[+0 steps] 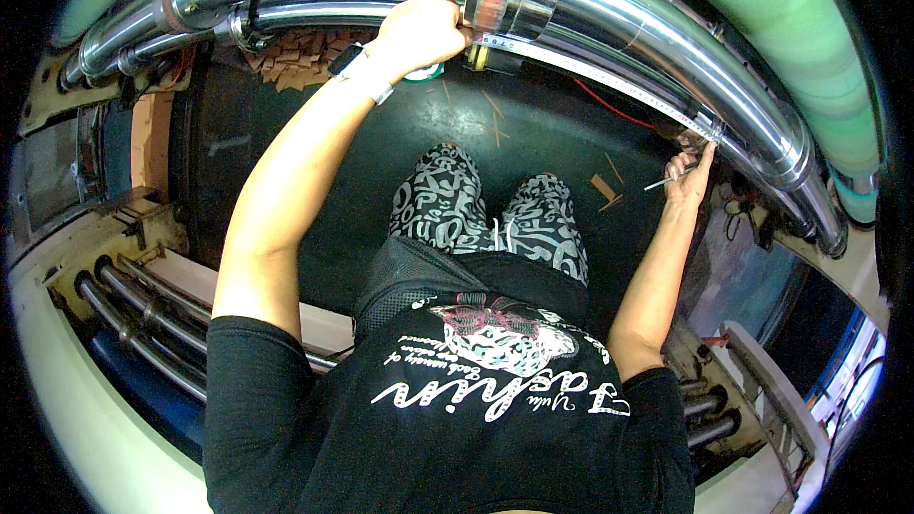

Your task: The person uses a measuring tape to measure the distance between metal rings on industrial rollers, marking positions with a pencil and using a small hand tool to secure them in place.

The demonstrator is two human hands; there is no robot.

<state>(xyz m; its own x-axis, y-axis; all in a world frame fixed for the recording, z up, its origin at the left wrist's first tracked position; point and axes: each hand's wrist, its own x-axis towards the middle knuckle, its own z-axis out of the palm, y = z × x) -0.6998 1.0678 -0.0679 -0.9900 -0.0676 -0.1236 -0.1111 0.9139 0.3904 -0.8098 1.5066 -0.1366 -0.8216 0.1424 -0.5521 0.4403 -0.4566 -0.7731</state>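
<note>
Dark floor (552, 124), hands (421, 34) at tape (619, 84)

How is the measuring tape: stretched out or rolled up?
Stretched out: the measuring tape runs alongside the shiny roller from the left hand to the right hand.

Hands (419, 33) (687, 176): two showed
Tape (628, 88): one showed
Stick (657, 185): one showed
Watch (345, 59): one showed
Scraps (290, 62): many showed, too jumbled to count
</note>
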